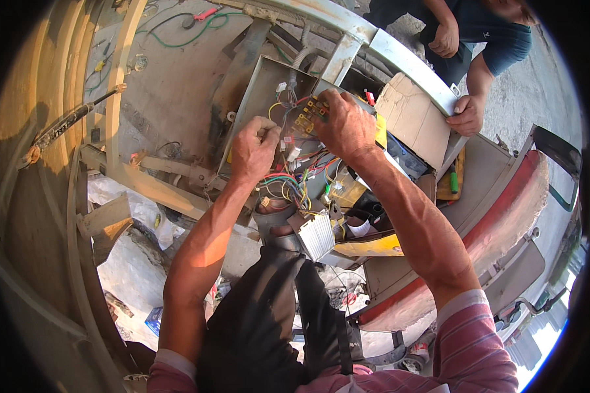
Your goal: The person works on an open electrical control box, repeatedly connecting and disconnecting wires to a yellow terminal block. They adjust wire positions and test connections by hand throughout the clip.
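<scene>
Head view: a terminal block (305,122) was found at an open metal box (258,92).
The block's right side was partly covered by the fingers of the right hand (349,128); whether it was pinched could not be told. The left hand (255,149) was held left of the block, thumb and fingers pressed together; any wire between them could not be made out. Coloured wires (299,188) were bunched beside a finned metal module (316,237). The metal rail (410,62) was touched by a co-worker's hand (466,116).

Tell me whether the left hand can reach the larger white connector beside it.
Probably yes: the larger white connector shows just right of the left hand, with thin wires around but nothing covering it.
</scene>
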Demonstrator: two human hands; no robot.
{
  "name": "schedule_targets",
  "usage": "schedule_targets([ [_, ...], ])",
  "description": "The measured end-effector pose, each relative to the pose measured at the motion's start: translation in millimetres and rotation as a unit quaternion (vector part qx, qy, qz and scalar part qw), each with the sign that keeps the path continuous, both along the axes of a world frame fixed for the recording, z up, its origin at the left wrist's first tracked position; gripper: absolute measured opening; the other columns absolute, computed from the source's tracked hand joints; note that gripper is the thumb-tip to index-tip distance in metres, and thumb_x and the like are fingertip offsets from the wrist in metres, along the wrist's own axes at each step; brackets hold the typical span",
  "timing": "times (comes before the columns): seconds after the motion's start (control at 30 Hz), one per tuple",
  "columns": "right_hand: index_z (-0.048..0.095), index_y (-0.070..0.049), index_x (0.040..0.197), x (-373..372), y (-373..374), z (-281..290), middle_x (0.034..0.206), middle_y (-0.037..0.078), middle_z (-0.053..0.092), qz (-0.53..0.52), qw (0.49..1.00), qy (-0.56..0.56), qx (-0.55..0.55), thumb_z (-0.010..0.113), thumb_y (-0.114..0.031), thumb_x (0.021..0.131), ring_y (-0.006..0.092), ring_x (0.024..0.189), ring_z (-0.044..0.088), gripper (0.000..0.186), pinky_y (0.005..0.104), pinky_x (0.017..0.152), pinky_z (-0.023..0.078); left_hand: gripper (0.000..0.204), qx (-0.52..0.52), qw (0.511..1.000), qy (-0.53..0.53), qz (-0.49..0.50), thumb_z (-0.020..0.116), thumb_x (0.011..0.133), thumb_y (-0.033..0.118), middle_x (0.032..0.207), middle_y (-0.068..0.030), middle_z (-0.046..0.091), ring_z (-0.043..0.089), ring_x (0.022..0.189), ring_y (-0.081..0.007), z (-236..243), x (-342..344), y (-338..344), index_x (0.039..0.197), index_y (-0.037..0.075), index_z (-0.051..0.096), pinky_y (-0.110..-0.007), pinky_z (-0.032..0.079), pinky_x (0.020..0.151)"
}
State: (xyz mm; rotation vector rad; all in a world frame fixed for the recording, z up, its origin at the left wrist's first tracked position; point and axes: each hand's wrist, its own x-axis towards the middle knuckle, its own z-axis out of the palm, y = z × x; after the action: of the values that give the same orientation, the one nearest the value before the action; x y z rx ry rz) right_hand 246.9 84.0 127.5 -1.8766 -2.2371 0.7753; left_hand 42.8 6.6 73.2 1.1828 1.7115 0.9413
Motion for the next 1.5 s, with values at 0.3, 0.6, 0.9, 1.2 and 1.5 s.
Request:
schedule_targets([
  [0.3, 0.068, -0.009, 0.132, 0.5, 2.3, -1.3, 0.126, 0.02, 0.072, 0.033, 0.999, -0.008, 0.02, 0.084, -0.034, 0.086, 0.0412, 0.111, 0.074, 0.054, 0.0523, 0.093, 0.06, 0.023, -0.127, 0.987, 0.066, 0.07, 0.074, 0.099, 0.016, 0.089, -0.0168, 0.08, 0.078, 0.08, -0.0268, -14.2, -38.8, -58.2, 0.113, -0.002, 0.076, -0.038, 0.058, 0.076],
  [0.6, 0.069, 0.0, 0.126, 13.6, 17.2, -13.4, 0.112, 0.023, 0.079, 0.077, 0.988, 0.109, -0.073, 0.081, -0.033, 0.089, 0.0399, 0.105, 0.077, 0.051, 0.0477, 0.095, 0.059, 0.028, -0.063, 0.988, 0.09, -0.109, 0.056, 0.111, 0.024, 0.101, -0.0205, 0.072, 0.069, 0.099, -0.0444, -3.9, -43.9, -96.9, 0.11, 0.0, 0.071, -0.05, 0.055, 0.087],
  [0.9, 0.068, 0.001, 0.126, 14.5, 18.4, -19.8, 0.11, 0.022, 0.078, 0.078, 0.983, 0.149, -0.074, 0.08, -0.03, 0.09, 0.0363, 0.104, 0.077, 0.049, 0.0437, 0.094, 0.059, 0.02, -0.015, 1.0, -0.016, 0.007, 0.067, 0.108, 0.015, 0.108, -0.0142, 0.075, 0.072, 0.097, -0.0293, 8.9, -17.3, -139.5, 0.12, 0.0, 0.075, -0.04, 0.058, 0.087],
  [1.2, 0.07, -0.003, 0.126, 15.1, 10.1, -27.6, 0.108, 0.02, 0.079, 0.059, 0.983, 0.167, -0.046, 0.079, -0.027, 0.088, 0.0353, 0.1, 0.078, 0.045, 0.0443, 0.091, 0.061, 0.03, -0.154, 0.983, 0.095, -0.044, 0.068, 0.107, 0.027, 0.095, -0.018, 0.078, 0.078, 0.09, -0.0305, -16.4, -52.5, -81.9, 0.111, -0.002, 0.075, -0.043, 0.059, 0.077],
  [1.5, 0.07, -0.006, 0.125, 15.9, 6.5, -37.3, 0.106, 0.018, 0.08, 0.046, 0.985, 0.165, -0.023, 0.078, -0.029, 0.087, 0.0354, 0.099, 0.079, 0.045, 0.0444, 0.091, 0.061, 0.02, -0.339, 0.801, 0.368, -0.329, 0.076, 0.092, 0.024, 0.108, -0.0155, 0.082, 0.078, 0.106, -0.0347, -30.9, -33.9, -17.9, 0.102, 0.008, 0.082, -0.047, 0.063, 0.09],
])
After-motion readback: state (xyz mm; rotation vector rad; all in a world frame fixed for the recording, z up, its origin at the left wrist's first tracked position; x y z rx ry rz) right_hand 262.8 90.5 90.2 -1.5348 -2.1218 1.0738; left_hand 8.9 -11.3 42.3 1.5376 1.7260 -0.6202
